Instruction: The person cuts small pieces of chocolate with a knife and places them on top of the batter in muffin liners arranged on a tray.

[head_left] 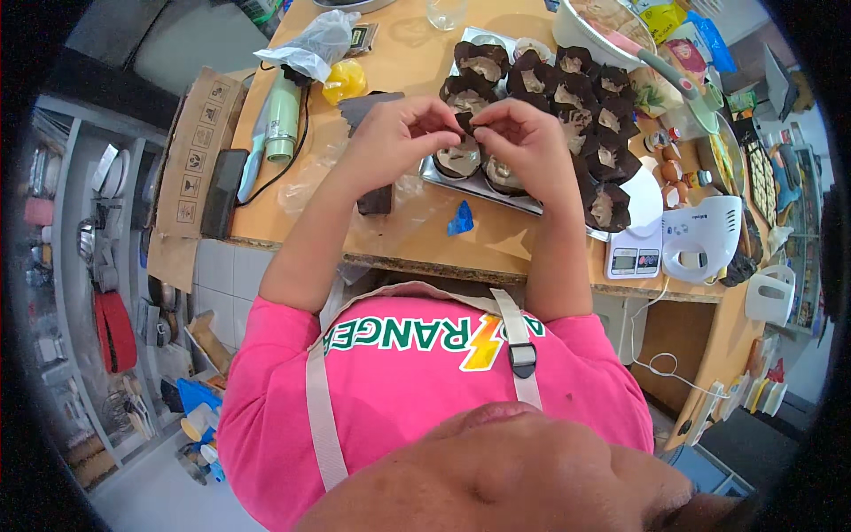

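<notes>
My left hand [399, 137] and my right hand [527, 142] meet over the near left part of a metal muffin tin [432, 170]. Thumbs and forefingers of both hands are pinched on the dark brown edge of a paper muffin liner [465, 122]. Just below my fingertips sits a cup of light brown batter [459, 158] in the tin. Several more dark tulip-shaped liners with batter [572, 93] fill the tin to the right and beyond. Flat dark liner papers [372, 108] lie beside my left wrist, partly behind it.
A white kitchen scale [634, 257] and a white hand mixer [702, 235] stand at the table's right edge. Eggshells [674, 182] lie behind them. A large white bowl with a spatula [603, 35] stands far right. At left are a green bottle [284, 120] and a knife [253, 164]. Blue scrap [460, 219] lies in front.
</notes>
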A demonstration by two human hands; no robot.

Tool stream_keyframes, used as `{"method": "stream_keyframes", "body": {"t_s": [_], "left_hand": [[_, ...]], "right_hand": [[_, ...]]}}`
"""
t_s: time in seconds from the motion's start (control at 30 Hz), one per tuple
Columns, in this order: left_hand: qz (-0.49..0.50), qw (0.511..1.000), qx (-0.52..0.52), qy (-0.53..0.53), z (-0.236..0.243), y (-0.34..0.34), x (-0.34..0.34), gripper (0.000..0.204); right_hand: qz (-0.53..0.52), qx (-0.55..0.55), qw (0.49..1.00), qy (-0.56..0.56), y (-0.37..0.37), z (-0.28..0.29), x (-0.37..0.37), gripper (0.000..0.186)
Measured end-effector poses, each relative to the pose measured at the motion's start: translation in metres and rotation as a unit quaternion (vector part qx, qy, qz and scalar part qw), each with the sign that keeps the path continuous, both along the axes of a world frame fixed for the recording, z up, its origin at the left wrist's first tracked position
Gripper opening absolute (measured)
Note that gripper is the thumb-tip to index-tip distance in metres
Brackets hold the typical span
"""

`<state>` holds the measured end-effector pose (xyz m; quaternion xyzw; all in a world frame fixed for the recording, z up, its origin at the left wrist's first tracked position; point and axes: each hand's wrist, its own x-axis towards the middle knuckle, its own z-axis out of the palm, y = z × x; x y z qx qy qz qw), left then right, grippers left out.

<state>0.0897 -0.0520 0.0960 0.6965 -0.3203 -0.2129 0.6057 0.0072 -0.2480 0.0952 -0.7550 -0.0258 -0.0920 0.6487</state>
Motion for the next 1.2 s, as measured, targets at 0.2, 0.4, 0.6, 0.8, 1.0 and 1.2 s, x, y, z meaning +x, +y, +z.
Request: {"method": "stream_keyframes", "body": {"t_s": [0.2,0.4,0.6,0.8,1.0,1.2], "left_hand": [[0.001,0.972,0.110,-0.208,0.000,-0.001,-0.004,0.014],[-0.019,0.961,0.145,-0.233,0.008,-0.004,-0.005,0.017],[0.001,0.956,0.118,-0.270,0.005,-0.007,0.000,0.014],[-0.023,0.938,0.117,-0.326,-0.003,-0.010,0.007,0.015],[0.003,0.964,0.067,-0.258,0.006,-0.012,0.003,0.015],[0.028,0.989,-0.004,-0.146,-0.005,-0.013,0.005,0.016]], "right_hand": [[0.015,-0.242,0.970,-0.002,0.005,0.011,-0.004,0.018],[0.025,-0.291,0.956,-0.021,0.001,0.004,-0.004,0.016],[-0.003,-0.295,0.955,-0.038,0.004,0.009,-0.005,0.020],[-0.050,-0.291,0.953,-0.062,0.002,0.005,-0.003,0.020],[-0.075,-0.245,0.963,-0.085,0.005,0.008,-0.002,0.022],[-0.066,-0.137,0.983,-0.099,0.009,0.000,0.002,0.024]]}}
